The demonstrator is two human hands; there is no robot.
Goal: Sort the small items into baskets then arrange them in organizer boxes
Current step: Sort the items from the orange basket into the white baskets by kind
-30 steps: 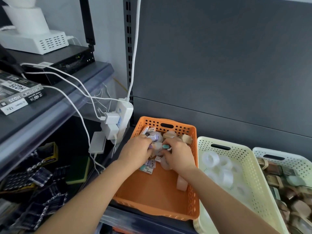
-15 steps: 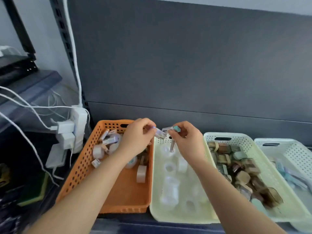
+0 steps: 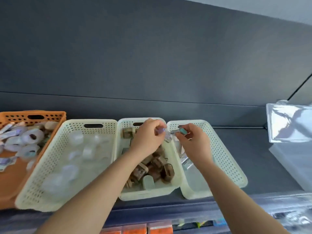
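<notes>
- Head view, hands: the left hand (image 3: 146,139) is curled, pinching a small purple-tipped item (image 3: 161,131) at its fingertips. The right hand (image 3: 194,144) pinches a small teal-capped item (image 3: 182,131). Both items are held in the air at centre frame, close together, over the seam between the middle cream basket (image 3: 125,123) and the right cream basket (image 3: 224,154).
- Head view, surroundings: the middle basket holds brown pieces (image 3: 157,166). The right one holds a few pale packets, blurred. Further left are a wide cream basket (image 3: 70,130) of clear rolls and, at the left edge, an orange basket (image 3: 50,115) of mixed items. A clear organizer box (image 3: 290,122) stands at the right edge.
- Step: sorting into baskets, I judge, with both items about to be dropped.
- Next: probably move both hands right over the right basket's open floor, then loosen the pinches so neither item lands among the brown pieces.
</notes>
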